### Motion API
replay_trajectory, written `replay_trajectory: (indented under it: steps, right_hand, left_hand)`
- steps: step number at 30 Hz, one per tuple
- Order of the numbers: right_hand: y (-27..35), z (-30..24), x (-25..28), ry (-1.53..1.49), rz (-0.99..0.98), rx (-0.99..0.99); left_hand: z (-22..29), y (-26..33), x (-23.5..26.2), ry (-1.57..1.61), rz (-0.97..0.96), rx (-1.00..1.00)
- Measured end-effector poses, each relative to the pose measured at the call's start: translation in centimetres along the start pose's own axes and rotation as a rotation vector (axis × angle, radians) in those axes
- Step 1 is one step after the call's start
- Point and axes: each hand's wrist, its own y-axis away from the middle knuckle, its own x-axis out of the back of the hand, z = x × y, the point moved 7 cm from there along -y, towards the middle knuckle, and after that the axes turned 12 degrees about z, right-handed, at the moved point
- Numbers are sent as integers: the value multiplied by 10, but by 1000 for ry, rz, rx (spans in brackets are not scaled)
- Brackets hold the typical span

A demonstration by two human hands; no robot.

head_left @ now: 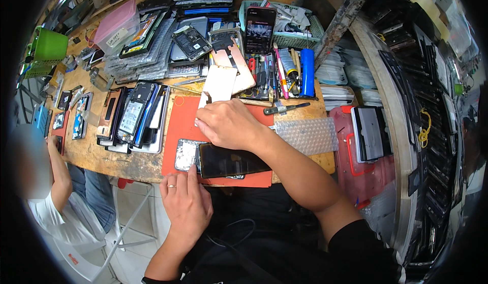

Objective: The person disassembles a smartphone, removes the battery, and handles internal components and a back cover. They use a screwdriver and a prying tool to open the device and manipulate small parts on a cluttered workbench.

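Observation:
An opened phone body (186,155), its pale inner side showing, lies on an orange-red mat (179,116). Across its right part rests a dark phone screen (231,161). My left hand (187,200), wearing a ring, reaches up from below, its index fingertip at the lower edge of the phone body near the screen's left end. Nothing shows in its fingers. Above the phone is my right hand (229,124), fingers curled in a pinch; what they hold, if anything, is hidden. It overlaps the lower end of a pale phone back panel (219,82).
Stacked phones (137,113) stand left of the mat. Behind are parts, a propped lit phone (260,30) and a tool tray with a blue cylinder (307,73). A knife-like tool (286,108) and bubble wrap (306,136) lie right. Another person (66,182) sits left.

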Motion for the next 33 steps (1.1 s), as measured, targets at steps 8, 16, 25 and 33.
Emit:
replay_trajectory:
  steps: [8,16,25,33]
  right_hand:
    - [0,-4,-3,15,5,38]
    - [-2,-2,3,10,-26,-35]
    - [-3,2,2,-8,-16,-56]
    - [-1,-1,-1,25,-49,-18]
  left_hand:
    - [3,-2,6,-19,-43,70]
    - [-7,5,8,131,-39,112]
    - [-8,4,8,125,-44,95]
    - [-9,-3,6,88,-28,91]
